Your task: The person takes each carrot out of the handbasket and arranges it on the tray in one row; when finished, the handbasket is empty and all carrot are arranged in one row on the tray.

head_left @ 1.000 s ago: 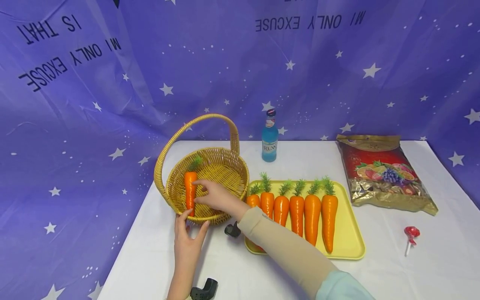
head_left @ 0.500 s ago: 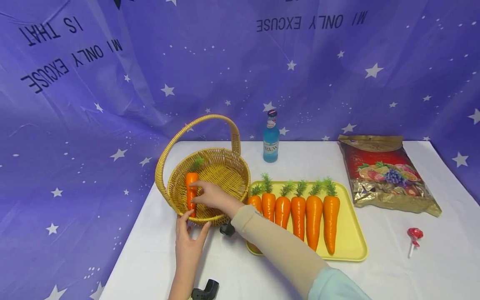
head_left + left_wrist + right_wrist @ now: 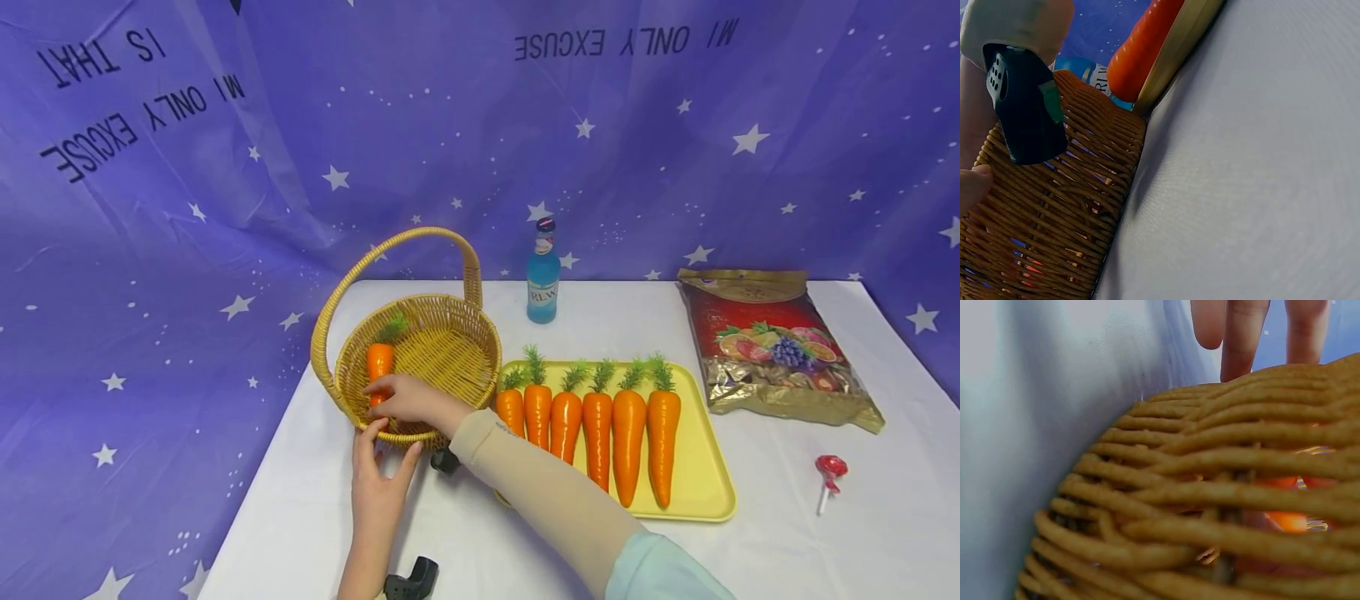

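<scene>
An orange carrot (image 3: pixel 380 358) with a green leafy top lies in the left part of the wicker basket (image 3: pixel 491 333). My right hand (image 3: pixel 408 398) reaches over the near rim and holds this carrot around its lower half, covering much of it. At the near left of the rim, my left hand (image 3: pixel 375 483) touches the basket with fingers extended and thumb spread apart. In the left wrist view, a fingertip (image 3: pixel 979 181) rests near the woven wall. Bits of orange show through the weave in the right wrist view.
A yellow tray (image 3: pixel 701 467) beside the basket bears several carrots (image 3: pixel 628 442), partly behind the right sleeve. A blue bottle (image 3: pixel 542 279) stands at the back. To the right lie a red and gold candy bag (image 3: pixel 780 350) and a red lollipop (image 3: pixel 830 471).
My right hand has moved left and slightly down, across the carrot's lower half. The carrot has shifted slightly left within the basket. My left hand stays at the rim.
</scene>
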`<action>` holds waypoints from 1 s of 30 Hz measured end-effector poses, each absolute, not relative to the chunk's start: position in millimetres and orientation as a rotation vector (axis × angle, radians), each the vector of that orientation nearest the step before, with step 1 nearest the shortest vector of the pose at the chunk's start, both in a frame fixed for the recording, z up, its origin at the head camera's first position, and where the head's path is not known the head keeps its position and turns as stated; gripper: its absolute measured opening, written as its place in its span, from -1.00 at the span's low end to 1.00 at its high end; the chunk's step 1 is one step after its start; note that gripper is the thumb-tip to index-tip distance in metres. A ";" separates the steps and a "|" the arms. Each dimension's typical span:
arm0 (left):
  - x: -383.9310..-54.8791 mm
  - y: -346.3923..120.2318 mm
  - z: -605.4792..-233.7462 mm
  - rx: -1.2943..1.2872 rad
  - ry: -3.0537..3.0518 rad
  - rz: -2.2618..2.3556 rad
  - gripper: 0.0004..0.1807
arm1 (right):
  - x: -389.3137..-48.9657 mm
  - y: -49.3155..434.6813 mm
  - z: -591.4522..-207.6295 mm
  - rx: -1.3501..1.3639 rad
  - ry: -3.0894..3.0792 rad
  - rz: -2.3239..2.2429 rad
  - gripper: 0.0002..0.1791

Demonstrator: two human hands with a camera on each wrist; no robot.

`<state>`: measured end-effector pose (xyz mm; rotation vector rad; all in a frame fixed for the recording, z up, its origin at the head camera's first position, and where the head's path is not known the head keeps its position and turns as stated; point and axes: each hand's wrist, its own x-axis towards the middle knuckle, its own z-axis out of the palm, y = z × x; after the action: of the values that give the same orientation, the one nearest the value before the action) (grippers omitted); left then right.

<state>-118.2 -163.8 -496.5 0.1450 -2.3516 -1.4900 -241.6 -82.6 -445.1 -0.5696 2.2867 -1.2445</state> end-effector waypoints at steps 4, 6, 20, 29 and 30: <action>-117.6 -162.9 -494.7 0.140 -2.355 -1.496 -0.38 | -242.1 -81.3 -446.7 -0.554 2.268 -1.287 -0.58; -117.5 -162.5 -494.3 0.138 -2.357 -1.499 -0.38 | -242.0 -80.2 -446.8 -0.523 2.246 -1.340 -0.60; -119.1 -164.3 -496.1 0.153 -2.379 -1.478 -0.35 | -242.6 -53.5 -431.3 -0.462 2.191 -1.612 -0.69; -117.9 -165.1 -495.5 0.150 -2.382 -1.495 -0.31 | -234.8 -6.4 -407.8 -0.526 2.181 -1.772 -0.70; -117.7 -165.2 -495.2 0.153 -2.385 -1.499 -0.31 | -233.4 0.3 -405.8 -0.523 2.182 -1.782 -0.69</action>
<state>-117.7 -165.2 -495.2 0.1528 -2.3847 -1.4990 -233.4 0.3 -405.8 -0.5235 2.1816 -1.7825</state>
